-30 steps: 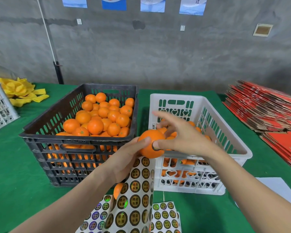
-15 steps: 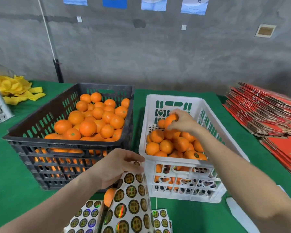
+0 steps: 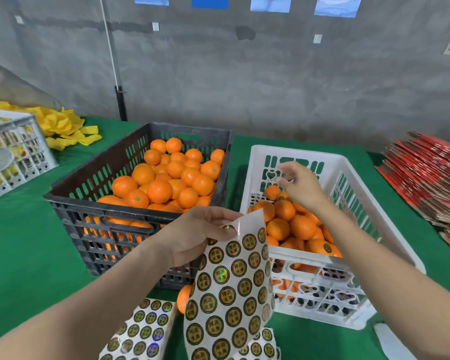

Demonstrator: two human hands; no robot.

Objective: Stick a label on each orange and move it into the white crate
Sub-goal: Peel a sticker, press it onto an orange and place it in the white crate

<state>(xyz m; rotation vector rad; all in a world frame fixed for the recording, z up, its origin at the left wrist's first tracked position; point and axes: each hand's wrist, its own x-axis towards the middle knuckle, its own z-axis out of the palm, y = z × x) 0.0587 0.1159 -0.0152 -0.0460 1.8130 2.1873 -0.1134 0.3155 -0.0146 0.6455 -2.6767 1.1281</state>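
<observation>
Round orange fruits (image 3: 299, 227) lay heaped in the white slotted plastic crate (image 3: 322, 263), one near the front rim bearing a label. More filled the black slotted plastic crate (image 3: 115, 213) just beside it, left. Left hand (image 3: 192, 235) pinched the top of a white sheet of round gold-and-black labels (image 3: 231, 294). Right hand (image 3: 300, 187) hovered over the white crate, fingers loosely curled, holding nothing.

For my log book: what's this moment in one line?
left hand: holds label sheet | right hand: empty, over white crate
</observation>
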